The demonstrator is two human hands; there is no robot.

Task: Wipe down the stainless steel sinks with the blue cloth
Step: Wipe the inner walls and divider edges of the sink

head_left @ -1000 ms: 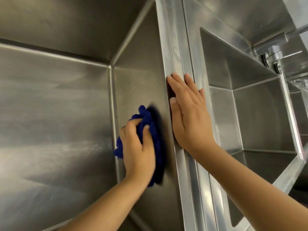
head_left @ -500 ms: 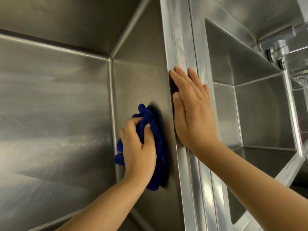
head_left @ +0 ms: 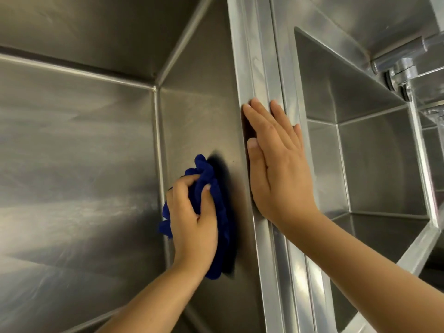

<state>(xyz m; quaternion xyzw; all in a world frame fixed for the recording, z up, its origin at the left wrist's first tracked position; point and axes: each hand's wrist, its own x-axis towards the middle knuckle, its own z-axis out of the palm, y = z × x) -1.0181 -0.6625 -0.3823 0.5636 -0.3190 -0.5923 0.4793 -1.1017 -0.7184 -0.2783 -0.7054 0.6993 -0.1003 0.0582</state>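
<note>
Left hand [head_left: 192, 219] gripping blue cloth [head_left: 204, 169] against sink wall [head_left: 204, 116].
Fingers [head_left: 182, 188] curled round the bunched blue cloth, pressing it to the wall. Right hand [head_left: 278, 169], fingers straight and together, lies flat on the divider rim [head_left: 254, 56] just beside; second sink [head_left: 372, 164] and tap [head_left: 403, 54] beyond.

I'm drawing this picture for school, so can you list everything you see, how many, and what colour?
left sink: one, silver steel, fills the left side
right sink: one, silver steel, right of the rim
rim: one, shiny silver, between the two sinks
blue cloth: one, dark blue, bunched against the left sink's right wall
tap: one, chrome, top right
left hand: one, grips the blue cloth
right hand: one, flat on the rim, fingers straight
</note>
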